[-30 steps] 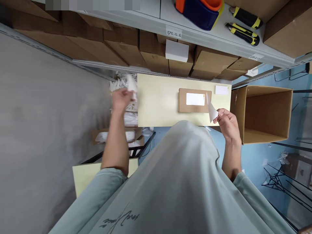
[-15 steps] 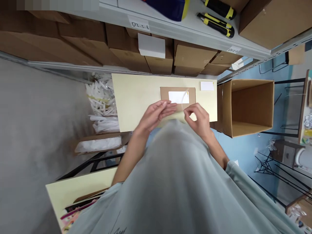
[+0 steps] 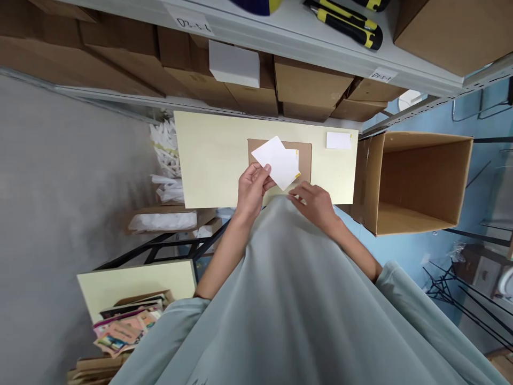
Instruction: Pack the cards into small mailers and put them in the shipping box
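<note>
My left hand (image 3: pixel 252 187) pinches a white card-like label (image 3: pixel 278 167) with a yellow mark at one corner, held tilted. Beneath it on the table lies a flat brown cardboard package (image 3: pixel 305 163), partly covered. A second white label (image 3: pixel 293 155) with a yellow mark shows on that package, overlapped by the held one. Close to the near table edge, my right hand (image 3: pixel 312 203) has its fingers curled together beside the held label's lower corner. Whatever may be between those fingertips is too small to make out.
Another white label (image 3: pixel 339 140) lies at the right of the cream table (image 3: pixel 212 160). An upright cardboard box (image 3: pixel 371 182), its top open, stands right of the table. Behind, a metal shelf (image 3: pixel 280 37) carries cutters (image 3: pixel 348 27) above a row of brown boxes (image 3: pixel 312 83).
My left hand, which was open by the package, now grips a white label over it. My right hand has come lower and closer in; the thin translucent strip near it no longer shows. The view has shifted.
</note>
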Available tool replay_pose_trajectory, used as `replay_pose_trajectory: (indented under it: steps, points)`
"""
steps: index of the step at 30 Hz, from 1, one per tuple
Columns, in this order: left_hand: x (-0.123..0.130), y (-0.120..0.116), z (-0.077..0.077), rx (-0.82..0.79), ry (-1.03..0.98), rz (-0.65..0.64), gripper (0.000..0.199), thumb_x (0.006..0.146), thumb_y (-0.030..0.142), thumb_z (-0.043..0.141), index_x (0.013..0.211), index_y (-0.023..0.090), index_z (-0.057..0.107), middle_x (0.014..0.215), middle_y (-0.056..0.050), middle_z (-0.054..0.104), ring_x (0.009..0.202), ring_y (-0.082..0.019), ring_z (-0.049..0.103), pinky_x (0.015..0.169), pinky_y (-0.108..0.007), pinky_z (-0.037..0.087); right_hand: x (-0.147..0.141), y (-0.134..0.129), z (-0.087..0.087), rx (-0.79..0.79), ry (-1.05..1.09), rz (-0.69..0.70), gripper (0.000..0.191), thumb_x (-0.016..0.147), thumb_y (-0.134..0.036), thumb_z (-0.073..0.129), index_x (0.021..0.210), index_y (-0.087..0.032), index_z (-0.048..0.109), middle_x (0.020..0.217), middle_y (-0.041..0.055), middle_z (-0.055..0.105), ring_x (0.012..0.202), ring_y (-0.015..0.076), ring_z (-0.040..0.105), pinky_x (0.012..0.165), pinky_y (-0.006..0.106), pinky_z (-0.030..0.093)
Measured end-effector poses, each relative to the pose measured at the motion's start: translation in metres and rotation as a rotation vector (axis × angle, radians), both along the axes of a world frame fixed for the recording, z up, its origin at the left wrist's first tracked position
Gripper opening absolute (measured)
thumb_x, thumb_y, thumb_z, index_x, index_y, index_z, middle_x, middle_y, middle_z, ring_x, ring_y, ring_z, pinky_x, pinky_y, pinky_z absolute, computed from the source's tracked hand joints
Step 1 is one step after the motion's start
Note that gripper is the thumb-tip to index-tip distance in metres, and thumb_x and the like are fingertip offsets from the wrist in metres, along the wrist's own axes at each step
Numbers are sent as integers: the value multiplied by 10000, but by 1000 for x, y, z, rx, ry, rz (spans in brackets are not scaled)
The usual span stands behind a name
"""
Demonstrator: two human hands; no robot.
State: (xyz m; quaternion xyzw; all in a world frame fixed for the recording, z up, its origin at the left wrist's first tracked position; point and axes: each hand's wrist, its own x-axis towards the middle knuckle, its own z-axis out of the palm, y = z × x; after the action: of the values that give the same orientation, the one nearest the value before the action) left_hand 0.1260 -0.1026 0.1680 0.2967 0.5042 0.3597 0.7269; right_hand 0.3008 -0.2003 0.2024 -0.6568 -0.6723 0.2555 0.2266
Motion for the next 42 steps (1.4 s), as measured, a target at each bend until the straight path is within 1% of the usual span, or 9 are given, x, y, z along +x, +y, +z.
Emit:
replay_pose_trajectory:
  steps: [3, 6, 14, 18, 22, 28, 36, 39, 42]
  points:
    - [7, -5, -2, 19, 57, -23, 544, 795, 677, 914, 1017, 252, 659, 935, -4, 776, 905, -190, 779, 852, -341, 686, 26, 6, -2, -37, 161, -258, 181, 1113, -361, 666, 1042, -269, 805, 1040, 32, 793, 767, 170, 725, 741, 332, 589]
    - [12, -11, -1, 55, 129, -96, 539, 805, 698, 891, 1004, 250, 668, 908, -8, 761, 874, -191, 759, 820, -336, 679, 48, 16, -7, -13, 245, -360, 236, 1100, -442, 670, 1037, -275, 823, 1014, 43, 774, 773, 187, 722, 753, 355, 615]
    - [17, -19, 35, 422, 530, -561, 287, 1022, 542, 690, 1052, 262, 747, 1071, -36, 816, 1013, -243, 778, 969, -374, 624, 71, 33, -6, 102, 112, -84, 223, 1150, -367, 604, 1125, -283, 808, 1082, 58, 740, 776, 169, 693, 801, 354, 578]
    - [15, -19, 40, 472, 635, -657, 207, 1050, 455, 647, 1091, 285, 757, 1134, -21, 824, 1094, -260, 772, 1049, -395, 591, 77, 35, -6, 92, -4, 83, 217, 1137, -248, 565, 1034, -243, 756, 1058, 46, 731, 729, 150, 638, 765, 332, 517]
    - [13, -20, 29, 359, 516, -521, 233, 943, 398, 796, 1148, 291, 765, 1210, -44, 810, 1213, -289, 752, 1152, -416, 560, 75, 27, -6, 100, -93, 163, 209, 1119, -194, 520, 1026, -233, 704, 1041, 58, 733, 696, 166, 588, 734, 346, 483]
    - [13, -23, 1, 256, 349, -211, 643, 740, 269, 931, 1335, 301, 689, 1484, -120, 704, 1496, -335, 611, 1187, -474, 544, 57, 6, 7, 118, -57, 195, 189, 1098, -149, 528, 1023, -249, 670, 1019, 57, 724, 694, 179, 591, 723, 369, 490]
    - [-7, -25, -18, 125, 242, -46, 431, 752, 414, 946, 1072, 228, 724, 1010, -67, 797, 996, -221, 775, 968, -356, 619, 49, 0, 29, 107, 288, -26, 120, 1084, -205, 593, 1002, -262, 660, 1031, 34, 682, 697, 145, 622, 715, 338, 548]
    - [-14, -22, -24, 139, 282, -14, 401, 781, 511, 943, 944, 217, 725, 872, -44, 762, 868, -199, 748, 824, -315, 601, 49, 7, 16, 65, 351, -168, 119, 1070, -285, 640, 958, -255, 668, 997, 30, 671, 748, 157, 638, 781, 354, 571]
    - [-22, -11, -36, 169, 327, -22, 412, 796, 570, 929, 895, 222, 732, 854, -47, 761, 840, -206, 736, 760, -312, 584, 49, 19, -16, -55, 426, -307, 199, 1058, -401, 654, 935, -247, 677, 974, 23, 674, 756, 156, 638, 812, 358, 578]
